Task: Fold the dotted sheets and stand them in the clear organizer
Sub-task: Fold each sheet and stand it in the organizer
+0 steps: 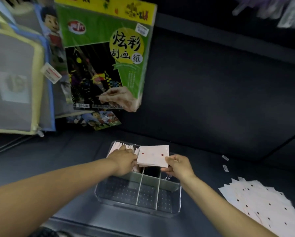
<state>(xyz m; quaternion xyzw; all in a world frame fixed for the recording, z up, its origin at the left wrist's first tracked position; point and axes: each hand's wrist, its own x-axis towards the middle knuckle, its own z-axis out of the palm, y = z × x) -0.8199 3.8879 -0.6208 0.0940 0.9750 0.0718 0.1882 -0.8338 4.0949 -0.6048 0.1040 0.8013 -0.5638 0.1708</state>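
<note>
Since it is not yet seated: the folded sheet [153,155] hangs over the far row of the organizer [176,199], at 12 o'clock from the near cells.
Right hand [178,165]: pinches the sheet's near right corner, at 3 o'clock of it.
Left hand [124,159]: at 9 o'clock of the sheet, fingers curled onto the stack [116,146] standing in the far left cell; whether it grips or only presses them back, I cannot tell.
Risk, stack: if the left hand eases, those sheets may lean over and close the gap.
Risk, sheet: held by one corner, it could spring open or catch on a divider [140,189] going down.
Risk, organizer: a hard push might slide the light box.
Pile [266,202]: unfolded sheets at 4 o'clock, well apart, many left to do.
</note>
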